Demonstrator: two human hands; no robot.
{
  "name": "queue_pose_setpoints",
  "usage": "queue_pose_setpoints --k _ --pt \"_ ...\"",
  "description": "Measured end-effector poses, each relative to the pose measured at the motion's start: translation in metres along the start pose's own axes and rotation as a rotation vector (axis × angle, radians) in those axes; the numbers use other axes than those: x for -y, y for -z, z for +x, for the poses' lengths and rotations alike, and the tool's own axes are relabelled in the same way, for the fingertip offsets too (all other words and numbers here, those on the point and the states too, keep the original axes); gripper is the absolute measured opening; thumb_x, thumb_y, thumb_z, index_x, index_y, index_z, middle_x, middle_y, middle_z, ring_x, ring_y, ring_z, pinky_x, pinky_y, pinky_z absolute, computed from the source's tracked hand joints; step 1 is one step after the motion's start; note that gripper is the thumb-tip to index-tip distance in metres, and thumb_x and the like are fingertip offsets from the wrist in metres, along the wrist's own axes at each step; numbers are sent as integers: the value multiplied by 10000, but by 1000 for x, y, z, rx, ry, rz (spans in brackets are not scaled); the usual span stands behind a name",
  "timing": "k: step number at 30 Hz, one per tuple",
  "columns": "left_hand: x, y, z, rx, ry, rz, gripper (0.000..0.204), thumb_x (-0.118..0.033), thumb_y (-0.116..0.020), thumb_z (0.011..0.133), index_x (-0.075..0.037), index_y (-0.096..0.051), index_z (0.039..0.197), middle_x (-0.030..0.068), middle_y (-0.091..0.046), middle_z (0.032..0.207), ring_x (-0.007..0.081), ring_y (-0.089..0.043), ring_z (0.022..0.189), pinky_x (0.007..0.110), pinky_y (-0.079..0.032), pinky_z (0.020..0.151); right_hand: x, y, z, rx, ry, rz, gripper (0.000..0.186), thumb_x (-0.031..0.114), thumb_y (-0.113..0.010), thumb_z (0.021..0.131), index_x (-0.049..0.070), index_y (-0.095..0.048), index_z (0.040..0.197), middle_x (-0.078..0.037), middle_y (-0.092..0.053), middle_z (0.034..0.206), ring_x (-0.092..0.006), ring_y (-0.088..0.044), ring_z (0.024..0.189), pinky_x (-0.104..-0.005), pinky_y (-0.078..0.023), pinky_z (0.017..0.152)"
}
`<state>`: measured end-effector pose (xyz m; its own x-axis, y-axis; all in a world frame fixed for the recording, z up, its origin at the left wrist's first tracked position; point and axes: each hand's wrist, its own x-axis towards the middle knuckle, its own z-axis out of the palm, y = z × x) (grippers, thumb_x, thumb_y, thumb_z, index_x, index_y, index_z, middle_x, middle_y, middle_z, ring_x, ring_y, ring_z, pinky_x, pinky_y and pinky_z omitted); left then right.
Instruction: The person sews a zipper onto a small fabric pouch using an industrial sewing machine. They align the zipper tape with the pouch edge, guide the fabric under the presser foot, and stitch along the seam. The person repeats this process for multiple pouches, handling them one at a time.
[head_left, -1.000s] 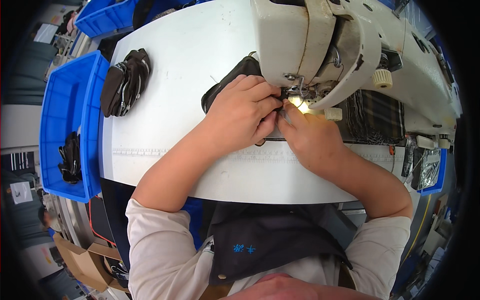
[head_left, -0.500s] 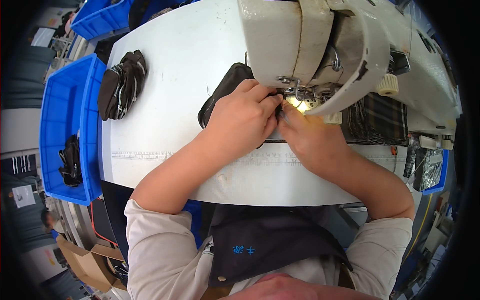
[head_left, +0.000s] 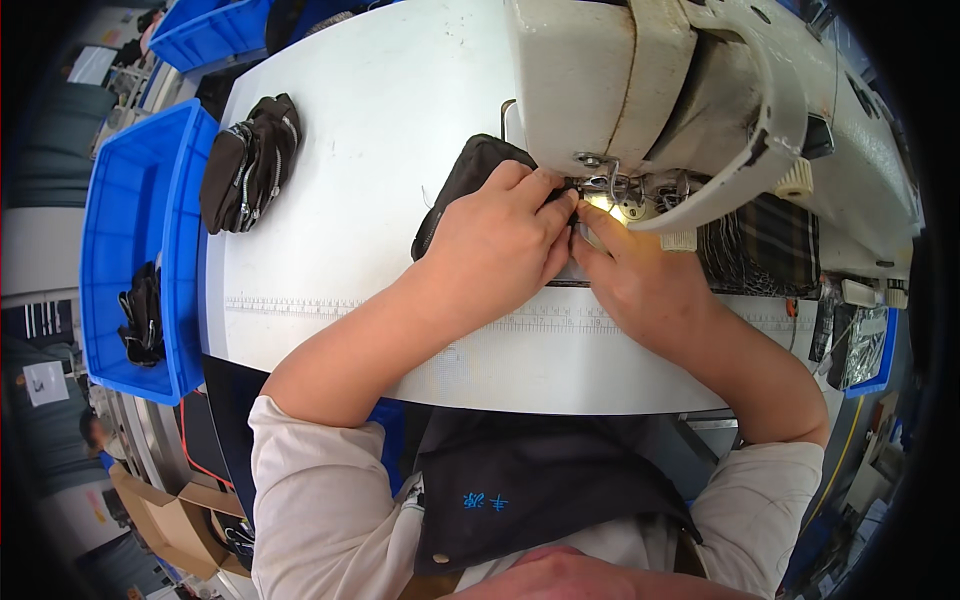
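Observation:
Under the lit head of a white sewing machine (head_left: 575,90), a black fabric pouch (head_left: 470,180) lies on the table, with a zipper along its left edge. My left hand (head_left: 505,235) is closed on the pouch's edge, thumb and fingers pinching it close to the presser foot. Beside it, my right hand (head_left: 645,275) has its thumb and fingertips together at the same spot by the needle. What the right fingers pinch is too small and covered to make out. The hands nearly touch each other.
Dark zippered pouches (head_left: 250,165) are stacked at the table's left. Beyond the edge stands a blue bin (head_left: 140,220) holding dark pieces (head_left: 143,315). Dark striped fabric pieces (head_left: 765,245) lie right of the needle. A printed ruler (head_left: 330,307) runs along the white table (head_left: 350,120).
The whole view has shifted slightly, so the machine and pouch sit a little further right. Both hands stay at the needle, holding much the same pose.

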<state>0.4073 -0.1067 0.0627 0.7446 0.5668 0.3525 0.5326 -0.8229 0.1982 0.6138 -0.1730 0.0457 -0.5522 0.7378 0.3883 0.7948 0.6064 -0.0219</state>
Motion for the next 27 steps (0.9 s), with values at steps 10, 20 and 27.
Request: queue_pose_setpoints --k 10,20,27 --pt "4 15 -6 168 32 -110 534 -277 -790 829 -22 -681 1284 134 -616 1363 324 -582 1258 406 -565 974 -3 -1 -2 -45 -34 39 319 63 -694 789 -2 -721 1101 -97 -672 1152 -262 -708 889 -361 -572 712" --pt "0 18 -10 160 26 -104 525 -138 -716 768 6 -699 1273 175 -597 1378 327 -550 1311 415 -552 1020 -2 4 -3 80 -43 133 326 81 -696 783 96 -716 1108 -46 -568 892 -231 -636 753 -374 -500 633" --pt "2 19 -4 66 -143 5 490 -96 -704 720 61 -725 1183 133 -623 1328 298 -577 1246 403 -519 1042 2 3 -3 38 -28 89 305 87 -692 782 84 -713 1086 -41 -566 849 -239 -635 759 -372 -508 652"
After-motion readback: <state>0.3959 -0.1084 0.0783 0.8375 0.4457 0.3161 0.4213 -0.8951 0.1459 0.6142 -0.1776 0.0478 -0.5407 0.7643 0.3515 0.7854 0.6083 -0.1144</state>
